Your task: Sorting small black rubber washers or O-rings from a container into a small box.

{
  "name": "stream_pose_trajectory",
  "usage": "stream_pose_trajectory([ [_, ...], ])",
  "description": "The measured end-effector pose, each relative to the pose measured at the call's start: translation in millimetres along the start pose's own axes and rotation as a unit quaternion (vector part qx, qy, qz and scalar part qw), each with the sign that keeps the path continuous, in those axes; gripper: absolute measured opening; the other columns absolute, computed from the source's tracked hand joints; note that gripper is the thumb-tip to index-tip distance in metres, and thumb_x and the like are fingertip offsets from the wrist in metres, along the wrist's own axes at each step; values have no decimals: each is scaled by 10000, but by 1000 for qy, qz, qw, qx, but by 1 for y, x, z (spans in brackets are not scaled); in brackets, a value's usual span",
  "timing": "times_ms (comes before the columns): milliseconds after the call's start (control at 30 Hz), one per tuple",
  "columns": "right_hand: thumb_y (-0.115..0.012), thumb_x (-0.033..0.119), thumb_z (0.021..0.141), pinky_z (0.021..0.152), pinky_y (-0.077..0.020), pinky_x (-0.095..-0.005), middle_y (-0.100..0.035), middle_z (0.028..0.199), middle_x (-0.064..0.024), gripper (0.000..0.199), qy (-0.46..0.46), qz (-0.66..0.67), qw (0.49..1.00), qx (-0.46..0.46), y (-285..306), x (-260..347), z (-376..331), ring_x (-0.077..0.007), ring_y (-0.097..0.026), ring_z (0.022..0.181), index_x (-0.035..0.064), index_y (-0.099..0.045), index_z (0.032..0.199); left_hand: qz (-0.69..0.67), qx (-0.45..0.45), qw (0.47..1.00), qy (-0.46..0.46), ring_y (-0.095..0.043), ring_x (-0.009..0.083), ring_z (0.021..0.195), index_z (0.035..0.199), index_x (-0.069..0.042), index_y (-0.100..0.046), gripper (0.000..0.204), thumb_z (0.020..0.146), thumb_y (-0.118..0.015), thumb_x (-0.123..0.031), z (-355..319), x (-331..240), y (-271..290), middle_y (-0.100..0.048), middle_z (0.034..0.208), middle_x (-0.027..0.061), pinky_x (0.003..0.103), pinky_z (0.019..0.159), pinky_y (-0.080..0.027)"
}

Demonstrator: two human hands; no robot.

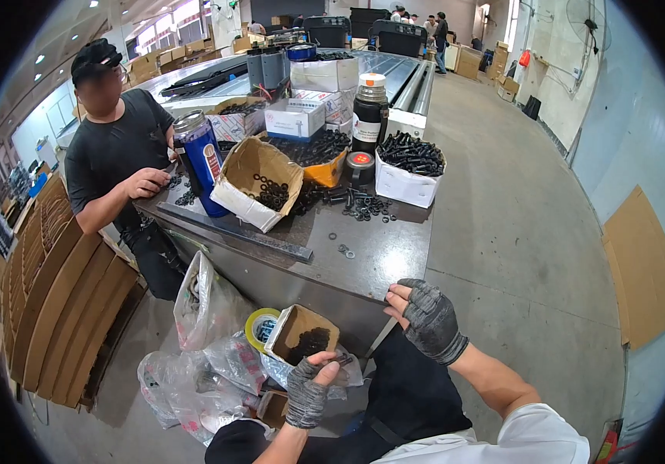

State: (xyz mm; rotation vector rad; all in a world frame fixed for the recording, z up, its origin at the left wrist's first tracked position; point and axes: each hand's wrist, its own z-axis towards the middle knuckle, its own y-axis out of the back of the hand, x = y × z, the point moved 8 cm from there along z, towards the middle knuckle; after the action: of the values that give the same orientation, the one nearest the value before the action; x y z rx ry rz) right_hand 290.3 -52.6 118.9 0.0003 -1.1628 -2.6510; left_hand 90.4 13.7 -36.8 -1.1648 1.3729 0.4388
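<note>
My left hand (308,393), in a grey half-finger glove, is closed with thumb and fingers around a small dark bolt (345,359). It is just in front of an open cardboard box (325,317) with black bolts (311,345) inside. My right hand (431,321), gloved the same way, is at the near right corner of the dark table (379,263). Its fingers are bent and drawn together; whatever may be between the fingertips is too small to make out. A few loose washers (346,252) lie on the tabletop beyond it.
A tilted carton of black rings (259,183), a white box of black bolts (410,158), a black thermos (369,116) and a blue bottle (202,166) crowd the table. A co-worker (108,131) works at its left side. Plastic bags (201,379) and yellow tape (261,329) are below.
</note>
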Motion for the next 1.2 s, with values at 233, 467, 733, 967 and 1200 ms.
stream_pose_trajectory([
  [233, -680, -8, 674, 737, -513, -386, -685, 1003, -89, 379, 6, 21, 999, -29, 2, 0, -12, -304, -651, 870, 74, -678, 1044, 13, -9, 1000, -18, -647, 140, 781, 1129, -18, -657, 276, 909, -704, -177, -2, -13, -9, -703, 946, 68, 275, 735, -524],
  [467, -684, 68, 898, 627, -508, -275, -678, 859, -72, 119, -300, 492, 813, 86, -50, 28, -15, -139, -629, 715, 26, -717, 1004, -9, -15, 999, -35, -653, 135, 890, 1145, -1, -649, 273, 932, -688, -168, -6, -24, 2, -706, 986, 64, 275, 818, -526],
  [733, -677, 167, 918, 795, -507, -250, -704, 948, -26, 236, -396, 534, 713, 225, -97, 36, -34, -87, -631, 879, 15, -717, 1094, 22, 9, 1000, 12, -637, 105, 841, 1108, 4, -679, 237, 936, -680, -159, -9, -19, 0, -706, 940, 42, 260, 764, -516],
  [967, -678, 23, 872, 705, -491, -309, -635, 862, -88, 139, -163, 398, 892, 143, -78, 47, -4, -211, -623, 786, 29, -686, 1011, 42, 7, 999, 21, -640, 101, 820, 1129, 5, -681, 268, 926, -696, -170, -3, -8, 6, -708, 928, 39, 249, 748, -516],
  [1200, -664, 51, 898, 700, -503, -303, -638, 909, -92, 144, -150, 393, 899, 121, -72, 48, -3, -199, -629, 796, 24, -680, 1039, -99, -2, 994, 41, -656, 121, 856, 1137, -4, -669, 276, 922, -708, -173, 4, 16, 12, -709, 961, 55, 259, 777, -527],
])
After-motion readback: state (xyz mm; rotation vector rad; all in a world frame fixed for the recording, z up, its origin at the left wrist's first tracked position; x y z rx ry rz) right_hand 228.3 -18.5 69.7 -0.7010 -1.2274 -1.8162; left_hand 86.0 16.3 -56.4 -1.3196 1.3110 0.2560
